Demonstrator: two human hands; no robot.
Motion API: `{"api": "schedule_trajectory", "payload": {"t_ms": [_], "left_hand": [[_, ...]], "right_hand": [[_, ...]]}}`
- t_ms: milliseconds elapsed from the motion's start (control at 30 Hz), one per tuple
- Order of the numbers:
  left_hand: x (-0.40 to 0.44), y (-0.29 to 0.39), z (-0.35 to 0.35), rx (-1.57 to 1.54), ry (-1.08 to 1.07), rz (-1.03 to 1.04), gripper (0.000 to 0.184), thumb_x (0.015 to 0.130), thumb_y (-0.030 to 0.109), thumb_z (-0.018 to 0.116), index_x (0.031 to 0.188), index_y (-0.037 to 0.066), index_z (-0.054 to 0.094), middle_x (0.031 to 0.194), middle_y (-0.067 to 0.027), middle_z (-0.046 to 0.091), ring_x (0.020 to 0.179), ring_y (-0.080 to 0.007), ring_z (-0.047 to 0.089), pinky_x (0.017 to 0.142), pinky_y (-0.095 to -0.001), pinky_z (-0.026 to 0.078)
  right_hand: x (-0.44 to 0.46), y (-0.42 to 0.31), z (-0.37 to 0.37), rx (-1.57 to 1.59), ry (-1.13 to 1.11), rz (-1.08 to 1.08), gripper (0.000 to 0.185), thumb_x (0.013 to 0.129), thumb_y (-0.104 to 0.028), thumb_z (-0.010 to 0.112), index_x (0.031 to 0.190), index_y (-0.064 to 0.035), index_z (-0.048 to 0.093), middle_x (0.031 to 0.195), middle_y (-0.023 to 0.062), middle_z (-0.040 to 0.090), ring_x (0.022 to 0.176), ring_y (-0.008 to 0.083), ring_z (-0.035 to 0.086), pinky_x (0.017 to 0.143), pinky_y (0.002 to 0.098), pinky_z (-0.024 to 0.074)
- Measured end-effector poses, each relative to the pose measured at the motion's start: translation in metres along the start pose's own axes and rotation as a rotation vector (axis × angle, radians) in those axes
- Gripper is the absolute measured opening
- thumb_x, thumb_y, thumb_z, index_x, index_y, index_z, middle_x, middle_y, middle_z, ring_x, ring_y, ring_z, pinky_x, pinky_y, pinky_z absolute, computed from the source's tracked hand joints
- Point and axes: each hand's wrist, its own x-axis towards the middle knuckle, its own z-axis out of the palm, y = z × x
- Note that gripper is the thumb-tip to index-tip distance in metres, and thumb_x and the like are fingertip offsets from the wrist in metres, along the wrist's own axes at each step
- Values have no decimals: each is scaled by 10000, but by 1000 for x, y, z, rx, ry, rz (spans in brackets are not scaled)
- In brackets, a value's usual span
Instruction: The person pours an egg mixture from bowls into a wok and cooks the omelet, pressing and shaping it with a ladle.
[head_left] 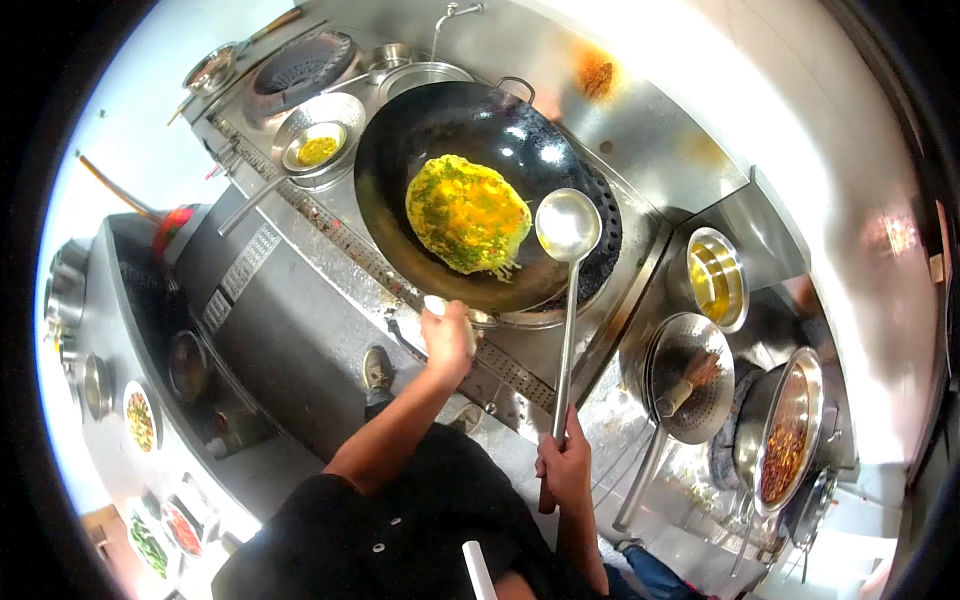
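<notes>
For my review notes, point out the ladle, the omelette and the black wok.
Ladle (569,226): head view, on its bowl.
Omelette (466,213): head view, on its middle.
Black wok (383,180): head view, on its bare left inner wall.

Spare burner (304,72): eleven o'clock, dark, round
Tap (455,12): twelve o'clock, at the wall
Perforated strainer (712,412): four o'clock, long handle pointing to five
Brush (684,392): lying inside that strainer
Steel basin (812,385): four o'clock, dark red pieces inside
Side dishes: eight o'clock, green pieces (148,545) beside red pieces (184,530)
</notes>
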Motion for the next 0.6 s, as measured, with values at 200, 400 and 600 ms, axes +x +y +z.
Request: {"api": "schedule_trajectory", "payload": {"t_ms": [200,400,600], "left_hand": [[-12,-15,16,-78,95,73,194,810,55,543,998,20,508,781,-55,566,576,-150,525,462,-311,454],[-22,-29,16,-87,62,72,244,816,120,552,1022,46,445,810,-75,543,605,-185,534,474,-349,473],[-3,-73,23,-77,138,240,241,804,97,547,1021,44,454,810,-78,551,608,-183,539,475,-348,485]], "right_hand": [[-15,-21,-13,66,-26,26,651,885,2,505,1501,-86,314,614,-9,470,447,78,447,412,231,384],[-28,-38,-34,108,-60,123,675,889,-22,527,1510,-60,267,629,2,461,469,95,459,427,259,395],[-27,-51,-61,86,-116,156,655,897,2,510,1504,-87,279,612,-7,420,467,90,420,433,244,375]]}}
